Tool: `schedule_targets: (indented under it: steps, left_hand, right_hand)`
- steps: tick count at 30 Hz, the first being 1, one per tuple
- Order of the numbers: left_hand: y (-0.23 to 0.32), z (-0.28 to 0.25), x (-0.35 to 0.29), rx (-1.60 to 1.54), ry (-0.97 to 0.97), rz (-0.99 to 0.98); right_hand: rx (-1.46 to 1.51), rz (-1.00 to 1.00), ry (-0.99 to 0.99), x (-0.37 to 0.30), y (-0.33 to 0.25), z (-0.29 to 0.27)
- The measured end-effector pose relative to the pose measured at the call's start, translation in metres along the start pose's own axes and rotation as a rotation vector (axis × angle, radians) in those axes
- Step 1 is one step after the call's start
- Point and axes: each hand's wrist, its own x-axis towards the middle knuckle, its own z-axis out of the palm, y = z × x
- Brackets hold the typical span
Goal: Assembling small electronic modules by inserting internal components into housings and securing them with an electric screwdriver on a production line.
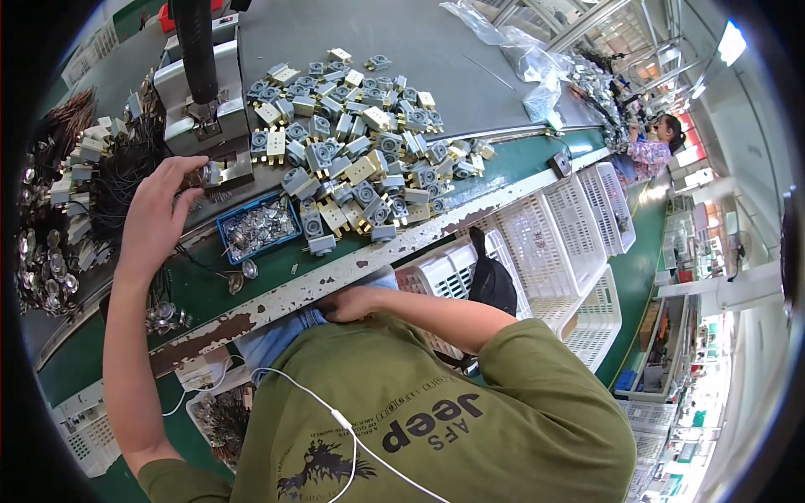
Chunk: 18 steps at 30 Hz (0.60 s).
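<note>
My left hand reaches up to the metal press fixture on the bench. Its thumb and fingers are closed round a small round metal part at the fixture's front. My right hand is down at my waist against the blue jeans, just below the bench edge. Its fingers curl inward, and what they hold, if anything, is hidden. Right of the fixture lies a heap of grey socket-like parts with brass-coloured tabs. A blue tray of small metal pieces stands in front of the fixture.
Dark wires and round metal parts crowd the bench's left side. The worn white bench edge runs between me and the parts. White plastic crates and a black bag are at my right. Farther along sits another person.
</note>
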Motion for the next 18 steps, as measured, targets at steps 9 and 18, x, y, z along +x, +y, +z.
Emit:
schedule_targets:
  steps: [9,18]
  left_hand:
    - [0.0,-0.005,0.0,-0.018,0.032,-0.033]
    - [-0.013,-0.004,0.004,0.05,0.091,0.027]
  right_hand:
    - [-0.017,-0.003,0.06,-0.019,-0.021,-0.012]
    - [-0.08,-0.101,0.138,-0.034,-0.017,-0.018]
